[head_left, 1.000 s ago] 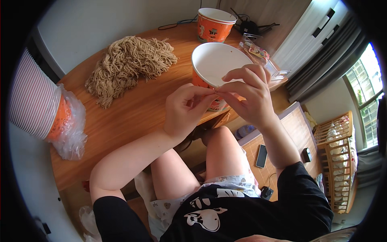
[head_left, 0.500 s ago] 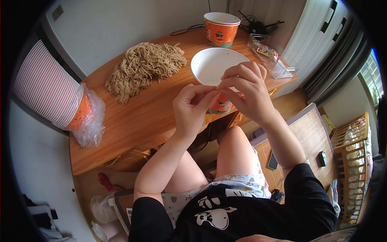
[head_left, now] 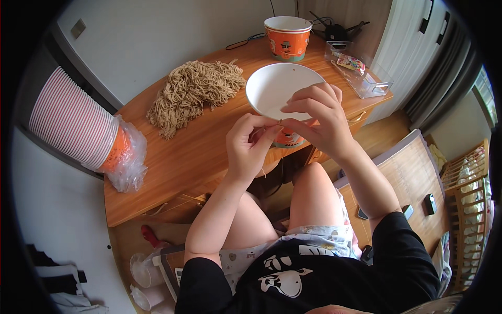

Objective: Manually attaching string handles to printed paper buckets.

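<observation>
An orange paper bucket [head_left: 277,83] with a white inside stands at the desk's front edge. At its near rim, my left hand [head_left: 250,144] is closed in a pinch on a thin tan cord, whose loose end [head_left: 263,172] dangles below. My right hand [head_left: 321,118] holds its thumb against the left fingertips, while its index and other fingers curl apart over the bucket's mouth. Fingers hide most of the cord and the spot where it meets the rim. A loose heap of tan cords [head_left: 196,91] lies on the desk to the left.
Further orange buckets [head_left: 287,44], nested, stand at the back of the wooden desk [head_left: 209,152]. A long stack of buckets in plastic wrap [head_left: 78,123] leans at the left. A clear tray [head_left: 374,86] and a black router [head_left: 337,32] are at the right.
My right index finger has lifted away from the thumb, so the right fingers have parted. My left hand keeps its pinch at the rim. The whole view has shifted slightly.
</observation>
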`<state>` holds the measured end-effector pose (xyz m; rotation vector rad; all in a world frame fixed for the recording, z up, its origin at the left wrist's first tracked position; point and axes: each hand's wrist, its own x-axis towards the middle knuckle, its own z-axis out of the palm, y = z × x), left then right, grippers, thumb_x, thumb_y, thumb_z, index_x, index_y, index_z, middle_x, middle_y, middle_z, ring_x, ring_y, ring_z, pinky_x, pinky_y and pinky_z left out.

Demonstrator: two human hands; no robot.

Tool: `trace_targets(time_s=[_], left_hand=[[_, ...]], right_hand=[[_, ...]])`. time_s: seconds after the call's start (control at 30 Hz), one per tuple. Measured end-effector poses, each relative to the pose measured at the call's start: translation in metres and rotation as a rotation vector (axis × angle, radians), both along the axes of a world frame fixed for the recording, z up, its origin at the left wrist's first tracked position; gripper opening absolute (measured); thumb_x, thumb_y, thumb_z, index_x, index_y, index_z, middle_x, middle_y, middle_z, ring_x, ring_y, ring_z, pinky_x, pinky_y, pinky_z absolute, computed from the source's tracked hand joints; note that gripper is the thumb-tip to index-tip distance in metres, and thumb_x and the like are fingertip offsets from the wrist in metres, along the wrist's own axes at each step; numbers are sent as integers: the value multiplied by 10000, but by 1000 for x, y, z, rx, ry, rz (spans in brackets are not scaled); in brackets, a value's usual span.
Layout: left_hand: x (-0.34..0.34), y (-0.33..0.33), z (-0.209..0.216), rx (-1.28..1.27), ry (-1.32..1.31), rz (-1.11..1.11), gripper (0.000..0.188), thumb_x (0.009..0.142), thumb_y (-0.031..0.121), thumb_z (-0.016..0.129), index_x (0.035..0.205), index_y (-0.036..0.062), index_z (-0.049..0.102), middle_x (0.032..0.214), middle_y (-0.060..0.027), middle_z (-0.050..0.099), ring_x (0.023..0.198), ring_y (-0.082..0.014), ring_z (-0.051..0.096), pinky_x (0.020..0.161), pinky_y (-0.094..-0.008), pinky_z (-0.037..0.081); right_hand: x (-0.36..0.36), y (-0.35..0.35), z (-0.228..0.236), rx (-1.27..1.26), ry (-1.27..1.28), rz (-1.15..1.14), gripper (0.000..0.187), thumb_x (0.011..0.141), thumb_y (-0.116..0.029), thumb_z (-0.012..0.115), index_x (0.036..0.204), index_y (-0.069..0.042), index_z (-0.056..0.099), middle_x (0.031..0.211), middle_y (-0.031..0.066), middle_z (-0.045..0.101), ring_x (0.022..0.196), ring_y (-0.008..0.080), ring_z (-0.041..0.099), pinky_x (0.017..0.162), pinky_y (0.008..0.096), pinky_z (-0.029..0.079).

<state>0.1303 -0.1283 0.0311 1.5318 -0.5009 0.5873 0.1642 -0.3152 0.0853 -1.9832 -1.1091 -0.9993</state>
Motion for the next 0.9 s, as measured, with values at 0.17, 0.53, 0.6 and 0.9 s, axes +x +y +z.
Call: trace_targets(time_s=[0.17,0.53,0.6,0.9], left_hand=[[-6,-7,-9,-137,81,-59,80,900,-36,691,971,-12,662,854,22,578,695,-9,488,608,-170,401],[-12,-17,-15,-226,59,-84,73,949,-24,634,1021,-29,631,881,14,575,754,-30,534,688,-173,451],[-14,-21,-13,-284,67,-85,71,938,-31,640,1009,-28,633,890,3,573,747,-31,521,674,-176,441],[-19,-20,-14,-37,-25,176,111,844,-71,723,925,-9,681,769,15,527,624,-29,449,554,-194,359]], right_hand=[[-2,-5,-7,-82,-36,-2,184,741,-216,802,910,-190,733,984,-61,639,979,176,558,907,371,337],[-9,-6,-8,-109,-39,20,152,777,-187,768,922,-172,727,980,-54,638,967,184,550,888,361,334],[-10,-5,-8,-90,-30,26,160,766,-177,771,918,-168,722,968,-54,633,960,182,548,884,359,332],[-15,3,-16,-80,-199,-125,173,723,-187,752,875,-196,668,951,-68,603,937,157,551,876,359,327]])
